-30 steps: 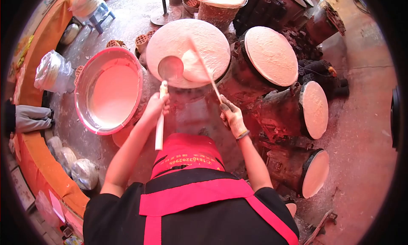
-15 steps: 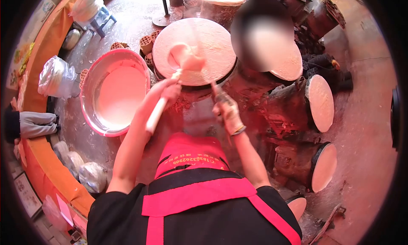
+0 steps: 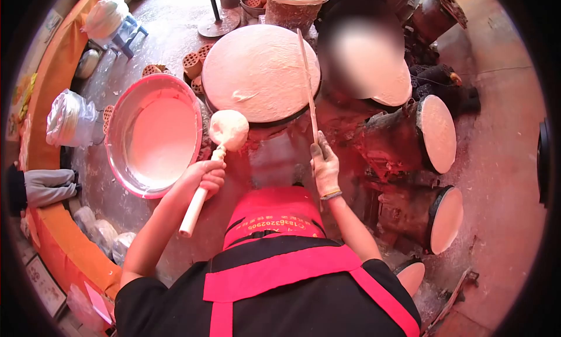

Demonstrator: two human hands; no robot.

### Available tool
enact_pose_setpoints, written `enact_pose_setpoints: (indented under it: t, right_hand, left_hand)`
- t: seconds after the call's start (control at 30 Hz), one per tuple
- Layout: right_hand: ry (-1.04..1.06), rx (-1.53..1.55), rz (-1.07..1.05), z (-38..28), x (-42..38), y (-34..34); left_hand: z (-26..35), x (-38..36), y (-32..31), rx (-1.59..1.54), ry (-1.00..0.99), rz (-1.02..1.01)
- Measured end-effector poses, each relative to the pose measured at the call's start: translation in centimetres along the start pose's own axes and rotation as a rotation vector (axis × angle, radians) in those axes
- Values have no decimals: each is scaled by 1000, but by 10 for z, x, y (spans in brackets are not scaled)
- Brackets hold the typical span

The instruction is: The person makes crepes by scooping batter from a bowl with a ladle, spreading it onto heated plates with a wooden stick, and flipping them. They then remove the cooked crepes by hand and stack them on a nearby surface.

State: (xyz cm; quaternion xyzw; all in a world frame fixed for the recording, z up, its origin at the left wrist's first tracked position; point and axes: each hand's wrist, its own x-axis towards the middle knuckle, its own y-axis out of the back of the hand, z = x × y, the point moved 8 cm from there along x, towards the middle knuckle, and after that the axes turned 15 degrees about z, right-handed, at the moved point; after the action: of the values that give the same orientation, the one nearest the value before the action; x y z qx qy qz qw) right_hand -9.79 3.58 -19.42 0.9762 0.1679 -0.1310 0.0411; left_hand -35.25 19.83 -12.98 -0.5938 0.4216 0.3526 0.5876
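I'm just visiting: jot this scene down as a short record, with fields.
Left hand: holds ladle
Right hand: gloved, holds stick
Stick over: griddle, right side; contact unclear
Ladle: by the griddle's near edge
Griddle top: pale, round
Tub: left of griddle, contains pale mix

Pink-rimmed basin (image 3: 117, 135), white ladle handle (image 3: 193, 212), red apron (image 3: 277, 273) (yellow-lettered).
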Motion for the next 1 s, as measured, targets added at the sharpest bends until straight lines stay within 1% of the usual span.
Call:
enact_pose_setpoints:
  t: [0.03,0.07,0.17,0.2,0.23,0.3,0.37,0.4,0.43,0.47,0.5,0.53,0.57,0.63,0.7,0.77,0.8,0.9,0.93,0.97,1.0]
  right_hand:
    - [128,-85,-44,-3,11,-2]
    - [260,-163,-76,-6,21,-4]
    - [253,-285,-290,-15,34,-22]
    - [249,-300,-337,-18,45,-27]
    - [296,-434,-399,-26,56,-32]
    - [334,-673,-566,-15,77,-38]
    - [260,-777,-697,-21,79,-36]
    - [234,-826,-754,-24,80,-34]
    - [346,-659,-847,-5,81,-30]
    - [299,-696,-947,19,76,-17]
    - [256,-735,-1041,35,70,-4]
    - [-22,-673,-1082,52,66,14]
    - [-210,-512,-1076,60,61,31]
    - [-418,-555,-1067,40,47,52]
    - [-449,-518,-1058,18,42,64]
    - [-394,-430,-1035,3,42,67]
    - [-378,-430,-971,-5,47,64]
    - [-293,-404,-785,-39,65,38]
    - [-194,-340,-788,-40,77,24]
    - [15,-313,-824,-43,84,9]
    - [227,-284,-835,-45,90,-4]
  left_hand:
    - [-8,-3,-2,-65,41,-15]
    - [-19,-7,-7,-220,116,-63]
    - [-37,-2,-15,-354,66,-131]
    - [-43,8,-14,-410,32,-169]
    - [-50,19,-13,-417,-51,-139]
    - [-63,47,-10,-525,-135,-75]
    - [-70,76,-4,-545,-253,17]
    - [-73,95,0,-554,-275,15]
    - [-70,114,7,-491,-351,78]
    - [-69,134,13,-474,-394,118]
    - [-71,151,14,-568,-337,106]
    - [-75,159,10,-600,-324,118]
    - [-84,174,8,-648,-297,72]
    - [-98,197,9,-723,-250,-22]
    - [-113,196,3,-721,-270,-86]
    - [-116,183,-3,-704,-295,-126]
    - [-119,167,-7,-710,-320,-91]
    - [-136,96,-20,-808,-289,-362]
    - [-142,67,-16,-716,-463,-340]
    - [-152,39,-15,-625,-630,-313]
    - [-158,22,-11,-578,-756,-143]
